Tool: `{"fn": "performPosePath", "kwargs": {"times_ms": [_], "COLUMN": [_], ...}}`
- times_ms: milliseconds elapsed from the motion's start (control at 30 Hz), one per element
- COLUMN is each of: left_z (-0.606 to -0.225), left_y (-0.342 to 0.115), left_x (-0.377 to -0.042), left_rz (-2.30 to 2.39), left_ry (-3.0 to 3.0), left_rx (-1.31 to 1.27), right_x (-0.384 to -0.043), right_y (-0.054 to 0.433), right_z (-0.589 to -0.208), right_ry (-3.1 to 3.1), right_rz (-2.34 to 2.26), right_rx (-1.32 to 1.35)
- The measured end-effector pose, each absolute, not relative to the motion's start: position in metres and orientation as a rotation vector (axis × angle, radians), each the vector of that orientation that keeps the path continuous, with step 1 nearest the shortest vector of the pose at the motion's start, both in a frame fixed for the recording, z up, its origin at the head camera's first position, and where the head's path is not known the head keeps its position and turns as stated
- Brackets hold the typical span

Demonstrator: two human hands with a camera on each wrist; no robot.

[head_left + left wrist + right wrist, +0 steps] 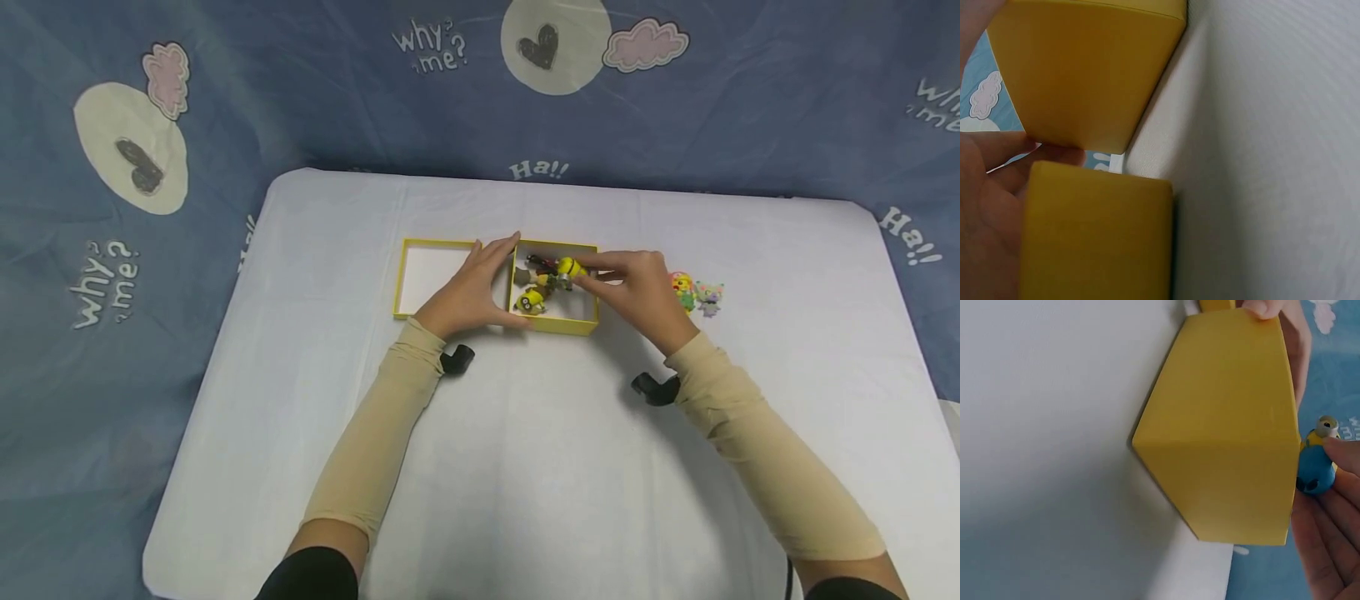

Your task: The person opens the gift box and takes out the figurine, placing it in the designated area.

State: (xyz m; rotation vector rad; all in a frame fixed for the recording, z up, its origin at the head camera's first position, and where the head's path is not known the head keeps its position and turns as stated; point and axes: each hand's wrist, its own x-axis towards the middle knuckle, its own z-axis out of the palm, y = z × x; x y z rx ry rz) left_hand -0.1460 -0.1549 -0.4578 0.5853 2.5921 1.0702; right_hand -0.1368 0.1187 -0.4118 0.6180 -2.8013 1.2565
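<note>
My left hand [478,290] spans the left side of a yellow box [562,326], thumb at its front wall and fingers at the back. In the right wrist view that thumb presses on the box's near corner. My right hand [637,282] pinches a small Minion figurine [1316,464], yellow with a blue lower body, over the box's right side. Inside the box lie several small figures, among them a one-eyed yellow Minion [531,301] near the front. The left wrist view shows only the yellow outer walls [1085,75] and part of the hand.
Left of the box lies a shallow yellow-rimmed tray or lid [431,279] with a white inside, partly behind my left hand. To the right stand a colourful figure [683,287] and a paler one [709,298]. The white table [510,467] meets a blue printed cloth [337,100] behind.
</note>
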Motion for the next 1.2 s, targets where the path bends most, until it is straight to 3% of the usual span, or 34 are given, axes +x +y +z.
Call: {"fn": "performPosePath", "kwargs": {"times_ms": [500,1200], "left_z": [-0.458,-0.456], "left_y": [-0.155,-0.154], "left_x": [-0.146,-0.145], "left_rz": [1.070,1.065], "left_ry": [2.602,2.600], "left_rx": [0.591,0.575], "right_x": [-0.128,-0.122], "right_y": [0.127,0.156], "right_z": [-0.414,-0.418], "right_ry": [-2.676,-2.364], "right_rz": [2.015,2.351], "right_rx": [0.115,-0.191]}}
